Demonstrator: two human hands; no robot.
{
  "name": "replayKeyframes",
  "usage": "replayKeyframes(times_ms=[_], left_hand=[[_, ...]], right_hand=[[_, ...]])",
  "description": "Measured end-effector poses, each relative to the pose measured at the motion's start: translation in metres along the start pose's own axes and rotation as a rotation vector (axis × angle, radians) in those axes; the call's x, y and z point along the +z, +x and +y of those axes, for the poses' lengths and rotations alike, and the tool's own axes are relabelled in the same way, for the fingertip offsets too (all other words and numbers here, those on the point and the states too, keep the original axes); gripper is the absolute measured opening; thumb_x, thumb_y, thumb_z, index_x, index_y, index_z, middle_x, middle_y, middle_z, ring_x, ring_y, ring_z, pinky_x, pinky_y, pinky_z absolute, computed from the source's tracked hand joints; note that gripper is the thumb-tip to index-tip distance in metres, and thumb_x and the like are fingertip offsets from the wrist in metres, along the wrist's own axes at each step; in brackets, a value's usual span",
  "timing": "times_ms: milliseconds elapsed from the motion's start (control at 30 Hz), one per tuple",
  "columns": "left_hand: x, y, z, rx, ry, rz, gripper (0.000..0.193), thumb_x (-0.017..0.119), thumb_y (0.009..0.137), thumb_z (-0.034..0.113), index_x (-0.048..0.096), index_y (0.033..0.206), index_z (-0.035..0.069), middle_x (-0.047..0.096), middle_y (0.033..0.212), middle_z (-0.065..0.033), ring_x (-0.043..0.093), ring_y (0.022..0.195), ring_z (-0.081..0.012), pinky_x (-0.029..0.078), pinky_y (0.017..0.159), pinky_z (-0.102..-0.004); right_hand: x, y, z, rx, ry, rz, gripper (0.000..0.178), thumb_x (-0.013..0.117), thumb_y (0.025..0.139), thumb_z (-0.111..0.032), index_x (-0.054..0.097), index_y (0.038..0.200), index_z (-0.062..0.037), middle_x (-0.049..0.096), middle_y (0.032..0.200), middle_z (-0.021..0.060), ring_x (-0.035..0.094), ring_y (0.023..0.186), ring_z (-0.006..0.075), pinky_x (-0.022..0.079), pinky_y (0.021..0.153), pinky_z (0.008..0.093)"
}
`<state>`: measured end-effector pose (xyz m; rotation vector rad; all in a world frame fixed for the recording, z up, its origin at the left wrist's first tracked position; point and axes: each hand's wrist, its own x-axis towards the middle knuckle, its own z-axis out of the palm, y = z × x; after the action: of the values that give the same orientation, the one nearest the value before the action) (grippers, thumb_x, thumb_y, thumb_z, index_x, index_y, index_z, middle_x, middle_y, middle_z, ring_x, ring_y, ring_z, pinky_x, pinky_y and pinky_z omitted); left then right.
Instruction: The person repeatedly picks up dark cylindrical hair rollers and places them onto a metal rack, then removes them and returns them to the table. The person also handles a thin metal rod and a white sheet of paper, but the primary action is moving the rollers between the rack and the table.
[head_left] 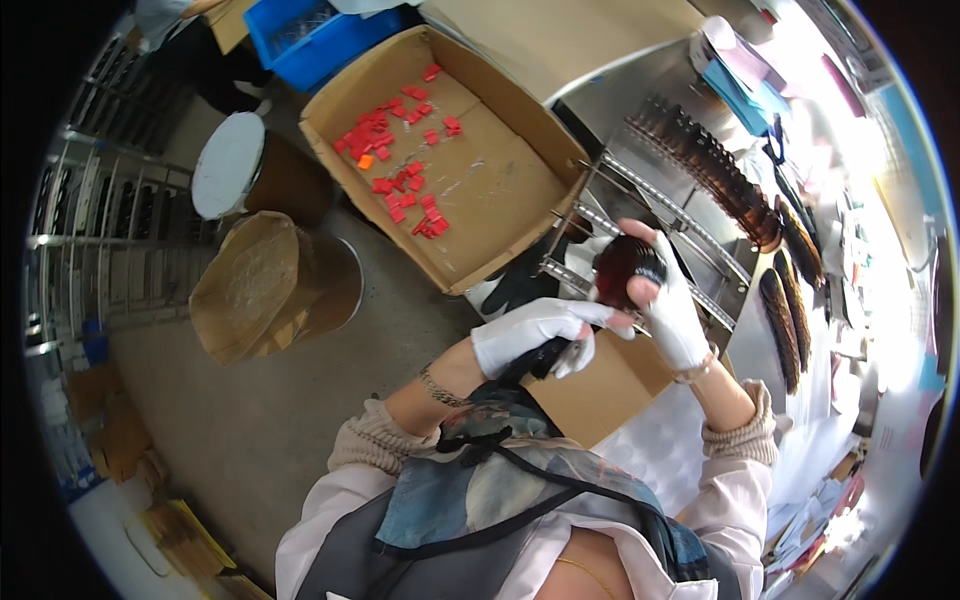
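Note:
My right hand, in a white glove with bare fingertips, grips a glossy dark red, rounded piece with a black ribbed edge; its exact kind is not clear. Just below and to the left, my left hand wears the same kind of glove. Its index finger stretches toward the piece while the other fingers curl in, beside something black that I cannot make out. A metal rack with slotted rails lies under and beyond my right hand. Along its far side stands a row of translucent brown pieces.
Ahead left is a large open cardboard box with many small red clips and one orange one. A blue bin, a lidded drum and a paper-lined drum stand left. Dark elongated pieces lie right.

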<state>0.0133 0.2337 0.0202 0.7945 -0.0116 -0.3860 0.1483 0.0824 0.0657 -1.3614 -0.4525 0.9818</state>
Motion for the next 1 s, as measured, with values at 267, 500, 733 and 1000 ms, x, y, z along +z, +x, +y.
replayKeyframes(times_ms=[267,500,733,1000], left_hand=[[-0.017,-0.009,-0.025,-0.097,-0.382,-0.002,0.059,0.050,0.091,0.037,0.050,0.131,-0.006,0.061,0.072,-0.0059,0.056,0.057,-0.0081,0.044,0.051,-0.0175],[-0.019,-0.018,-0.050,-0.150,-0.563,0.085,0.059,0.051,0.089,0.038,0.050,0.128,-0.006,0.059,0.068,-0.0075,0.056,0.051,-0.0102,0.043,0.041,-0.0198],[-0.016,-0.018,-0.051,-0.150,-0.625,0.115,0.058,0.048,0.090,0.036,0.049,0.129,-0.006,0.061,0.071,-0.0091,0.058,0.054,-0.0112,0.047,0.042,-0.0213],[-0.025,-0.020,-0.050,-0.132,-0.739,0.216,0.057,0.053,0.085,0.030,0.049,0.124,-0.012,0.063,0.088,-0.0203,0.057,0.054,-0.0195,0.051,0.048,-0.0278]], right_hand=[[-0.054,0.096,-0.005,-0.437,-0.403,0.297,0.057,0.076,0.077,-0.001,0.053,0.129,-0.0083,0.060,0.113,0.0038,0.058,0.102,0.0116,0.048,0.091,0.0266],[-0.064,0.124,0.005,-0.711,-0.836,0.186,0.056,0.081,0.070,-0.002,0.059,0.121,-0.0094,0.059,0.128,0.0047,0.061,0.108,0.0171,0.052,0.091,0.0295],[-0.047,0.124,-0.012,-0.748,-1.193,0.136,0.054,0.086,0.065,-0.017,0.063,0.114,-0.0202,0.058,0.126,0.0051,0.065,0.098,0.0275,0.055,0.081,0.0349],[-0.063,0.107,-0.009,-0.748,-1.178,0.190,0.058,0.086,0.063,-0.014,0.064,0.116,-0.0195,0.060,0.126,0.0048,0.065,0.102,0.0275,0.055,0.084,0.0345]])
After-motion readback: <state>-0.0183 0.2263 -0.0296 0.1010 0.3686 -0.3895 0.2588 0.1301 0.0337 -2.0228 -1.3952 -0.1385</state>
